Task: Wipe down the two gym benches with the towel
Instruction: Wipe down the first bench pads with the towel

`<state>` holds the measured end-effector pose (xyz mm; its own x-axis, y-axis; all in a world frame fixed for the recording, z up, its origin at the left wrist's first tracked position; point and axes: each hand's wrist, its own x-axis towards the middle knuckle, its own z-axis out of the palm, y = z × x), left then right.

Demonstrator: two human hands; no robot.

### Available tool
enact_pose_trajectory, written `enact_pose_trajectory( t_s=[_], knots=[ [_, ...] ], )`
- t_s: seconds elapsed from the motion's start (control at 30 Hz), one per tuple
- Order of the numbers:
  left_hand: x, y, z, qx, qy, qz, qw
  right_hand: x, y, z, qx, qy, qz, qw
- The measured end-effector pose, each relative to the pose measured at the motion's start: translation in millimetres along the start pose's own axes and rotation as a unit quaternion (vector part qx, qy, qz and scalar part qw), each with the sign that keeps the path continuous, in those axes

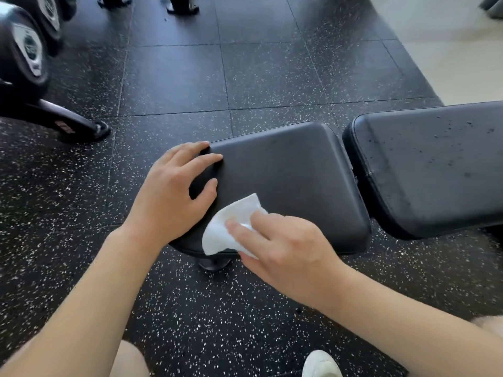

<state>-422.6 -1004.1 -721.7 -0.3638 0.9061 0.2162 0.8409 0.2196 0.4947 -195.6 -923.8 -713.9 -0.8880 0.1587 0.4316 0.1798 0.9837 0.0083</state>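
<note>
The right hand (283,240) presses a white towel (231,227) on the seat pad (294,180); the left hand (174,189) braces its edge.

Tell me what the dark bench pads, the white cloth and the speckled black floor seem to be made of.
Dark padded seat cushion: looks like vinyl or faux leather, matte with soft sheen, stitched rounded edges. Longer back pad: likely the same, showing dark spots, possibly droplets. White towel: thin, soft fabric or paper, crumpled under the right hand. Speckled floor: apparently rubber tiles with visible seams.

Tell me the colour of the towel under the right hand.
White, plain; the towel shows clearly in the head view.
</note>
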Motion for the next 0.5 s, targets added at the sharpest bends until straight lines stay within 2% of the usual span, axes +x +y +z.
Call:
enact_pose_trajectory(
  t_s=[0.1,0.23,0.33,0.4,0.5],
  knots=[
    [2,6,2,0.016,-0.007,0.007,1.000,-6,31,-6,0.022,0.003,0.054,0.998],
    [8,19,7,0.042,-0.031,0.015,0.999,-2,91,-10,0.015,-0.005,0.210,0.978],
    [9,29,11,0.054,-0.039,0.024,0.998,7,122,-7,0.003,0.001,0.289,0.957],
    [10,34,15,0.055,-0.041,0.034,0.997,13,125,-6,-0.011,0.004,0.303,0.953],
    [10,36,23,0.053,-0.030,0.058,0.996,12,98,-10,-0.032,-0.014,0.264,0.964]
  ],
)
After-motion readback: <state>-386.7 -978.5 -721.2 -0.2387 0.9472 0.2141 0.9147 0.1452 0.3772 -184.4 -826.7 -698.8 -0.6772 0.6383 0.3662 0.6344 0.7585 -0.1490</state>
